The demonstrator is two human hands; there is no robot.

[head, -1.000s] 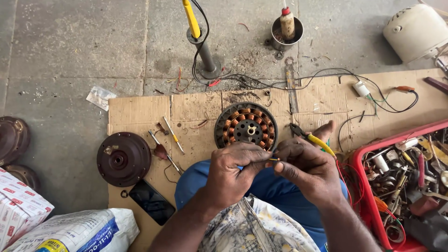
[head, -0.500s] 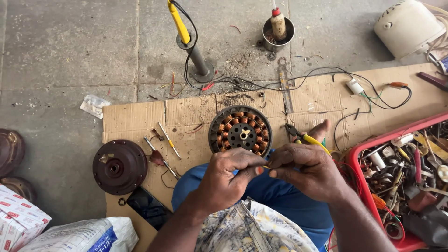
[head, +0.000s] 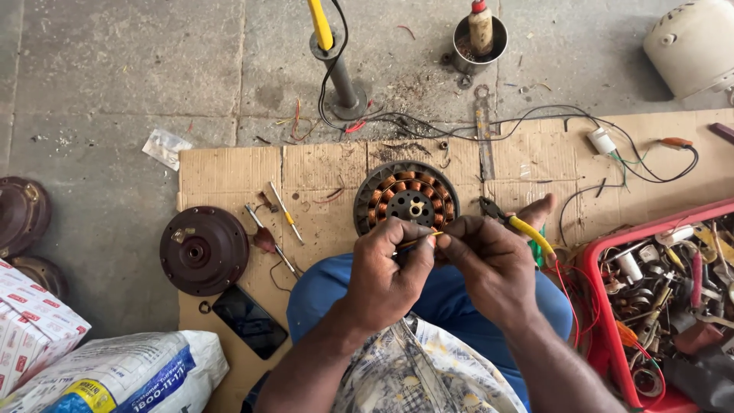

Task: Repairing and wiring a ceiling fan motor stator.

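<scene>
Flattened cardboard (head: 229,172) on the concrete floor carries a copper-wound stator (head: 407,200). Nearer, above the lap, the left hand (head: 386,268) and right hand (head: 489,264) both pinch a thin wire (head: 419,240), seemingly twisting or stripping its end. Its long axis runs left-right. Any next move calls for a firm fingertip grip. Yellow-handled pliers (head: 520,227) are tucked in the right hand.

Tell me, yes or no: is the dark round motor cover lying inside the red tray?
No, the dark round motor cover lies on the cardboard sheet at the left, far from the red tray at the right.
</scene>
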